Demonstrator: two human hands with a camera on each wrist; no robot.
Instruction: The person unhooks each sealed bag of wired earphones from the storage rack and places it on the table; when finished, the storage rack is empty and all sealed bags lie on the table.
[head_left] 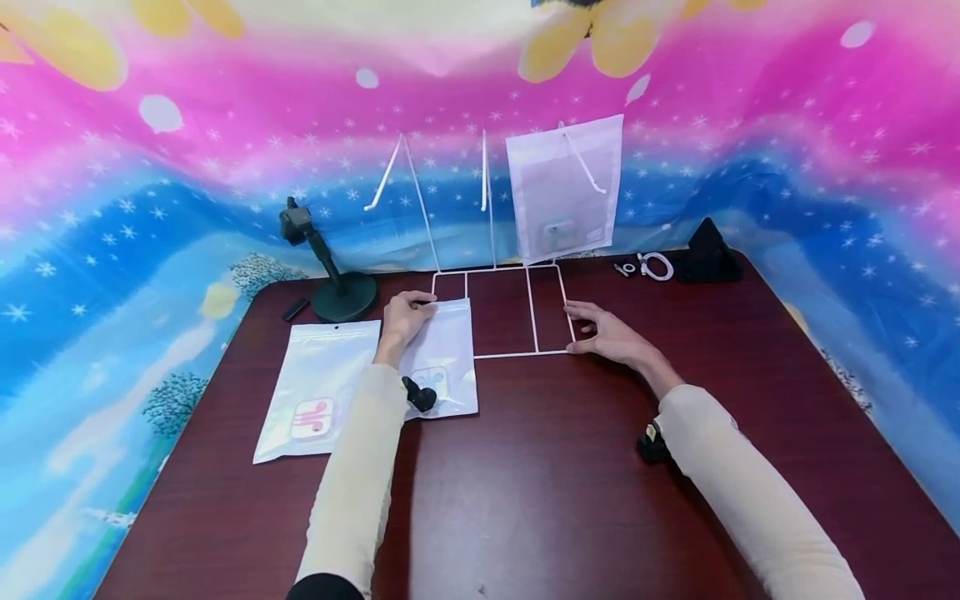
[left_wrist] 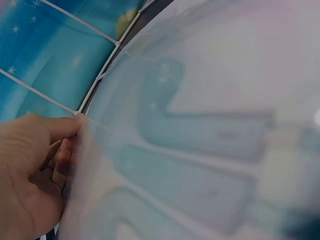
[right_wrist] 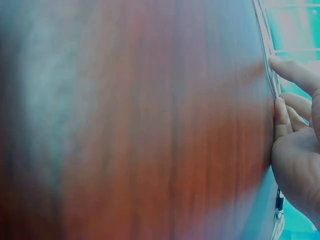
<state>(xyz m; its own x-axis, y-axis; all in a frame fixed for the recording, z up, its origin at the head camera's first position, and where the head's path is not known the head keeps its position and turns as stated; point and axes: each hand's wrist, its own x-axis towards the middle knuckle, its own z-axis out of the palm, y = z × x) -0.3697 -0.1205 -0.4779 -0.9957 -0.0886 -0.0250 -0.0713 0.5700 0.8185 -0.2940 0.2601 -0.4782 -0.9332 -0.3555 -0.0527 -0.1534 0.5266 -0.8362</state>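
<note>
A white wire display rack (head_left: 531, 312) stands at the back of the table, its base flat and several hooks angling forward. My left hand (head_left: 405, 323) is at the left side of the base, thumb and fingers drawn together at the wire. Beneath that wrist lies a white zip bag (head_left: 453, 333) printed with blue earphones; it fills much of the left wrist view. At the base's right front corner, my right hand (head_left: 611, 336) holds the wire between thumb and fingers. Another white bag (head_left: 566, 187) hangs from the rack's right hook.
A white bag with pink earphones (head_left: 312, 417) lies left of the left forearm. Behind it are a dark stand with a round base (head_left: 343, 297) and a small black item (head_left: 296, 310). A coiled white cable (head_left: 657, 267) and a black holder (head_left: 708, 254) sit at the back right.
</note>
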